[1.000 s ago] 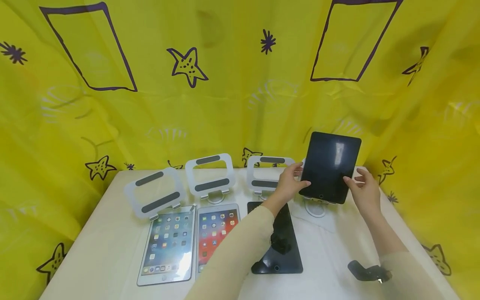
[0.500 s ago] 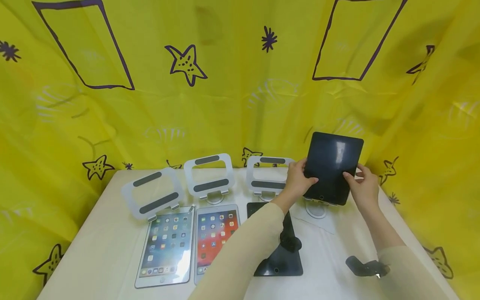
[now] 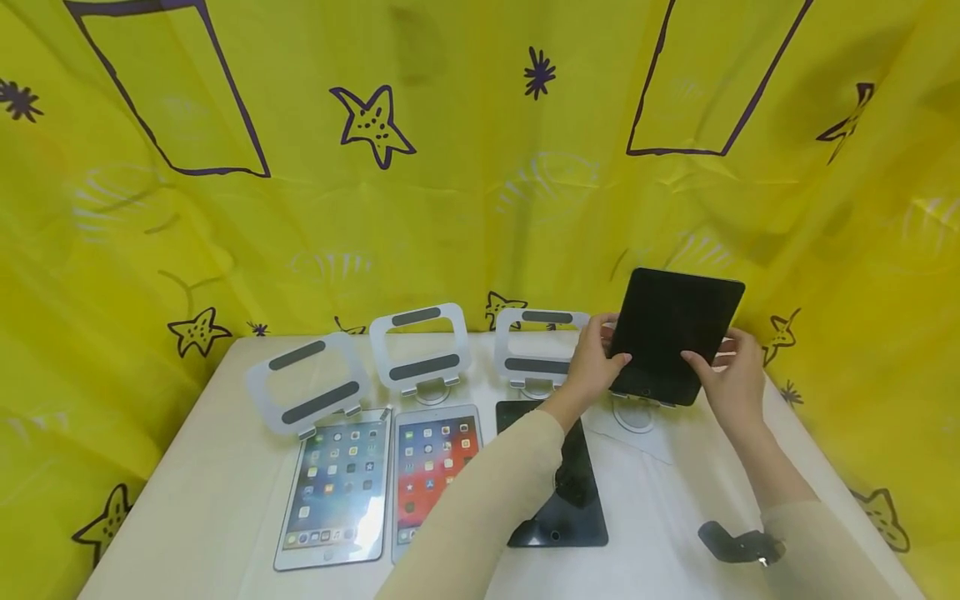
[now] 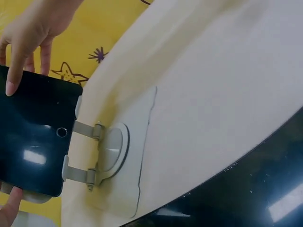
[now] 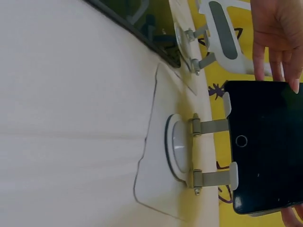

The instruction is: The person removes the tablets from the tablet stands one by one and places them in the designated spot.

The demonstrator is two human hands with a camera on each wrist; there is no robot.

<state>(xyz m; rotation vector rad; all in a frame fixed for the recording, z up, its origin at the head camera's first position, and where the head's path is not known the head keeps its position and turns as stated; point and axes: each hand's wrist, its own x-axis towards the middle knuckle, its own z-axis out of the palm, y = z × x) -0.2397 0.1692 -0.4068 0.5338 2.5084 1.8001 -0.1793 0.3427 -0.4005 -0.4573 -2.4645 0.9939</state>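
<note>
A black tablet (image 3: pixel 675 333) stands upright, leaning slightly, on the rightmost white stand (image 3: pixel 633 414). Its lower edge sits behind the stand's two small hooks (image 5: pixel 234 176), the home button (image 4: pixel 62 132) nearest that edge. My left hand (image 3: pixel 595 358) grips the tablet's left side, thumb on the front and fingers going behind. On the opposite side, my right hand (image 3: pixel 731 379) holds the edge the same way, its thumb on the dark screen. Most of the stand's support plate is hidden behind the tablet.
Three white stands, left (image 3: pixel 309 386), middle (image 3: pixel 420 348) and right (image 3: pixel 536 346), line the table's back. Before them lie a white lit tablet (image 3: pixel 337 492), another with a red-blue screen (image 3: pixel 431 467) and a black tablet (image 3: pixel 573 500) partly under my left sleeve. A yellow curtain (image 3: pixel 465 225) hangs behind.
The tablet's upper edge has shifted right and the glare on its screen in the head view is gone. My left hand has moved a little right; both hands keep their grip.
</note>
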